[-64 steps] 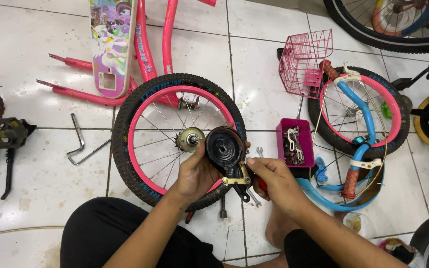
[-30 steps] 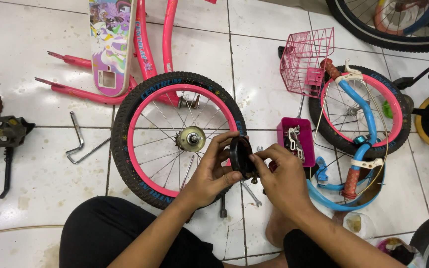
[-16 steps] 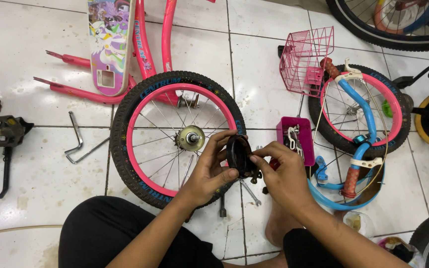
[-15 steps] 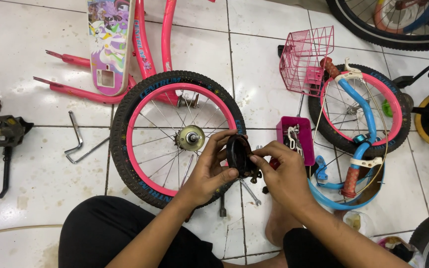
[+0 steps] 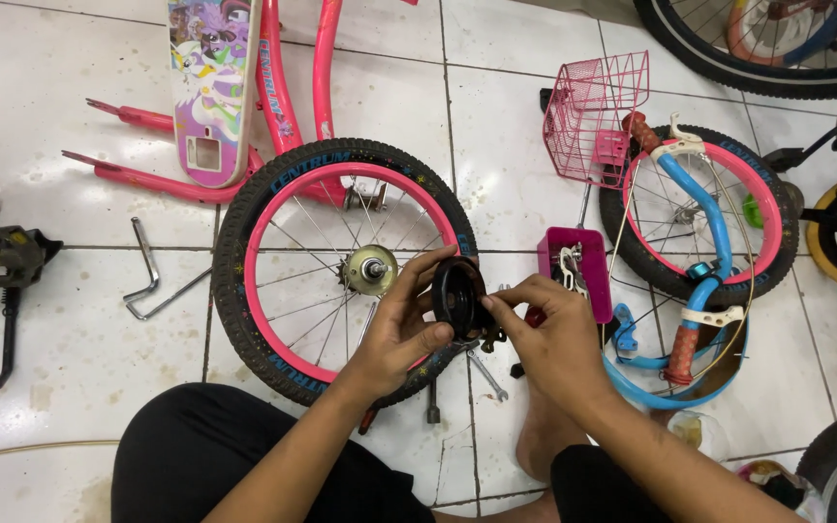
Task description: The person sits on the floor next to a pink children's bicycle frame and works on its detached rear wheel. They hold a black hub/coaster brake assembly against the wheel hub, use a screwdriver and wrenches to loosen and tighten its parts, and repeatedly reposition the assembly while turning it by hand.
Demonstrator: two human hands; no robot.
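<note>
- Left hand cupped a round black drum part w/ fingers closed on its rim; right hand pinched its near edge, closed on it too.
- Part sat between both hands, just above the pink-rimmed wheel; hub just left of the grip.
- Looked to me like stiff metal, fairly heavy, prob. greasy — rim hold seemed safest.
- Small wrench below the grip, pink parts tray to the right.
</note>
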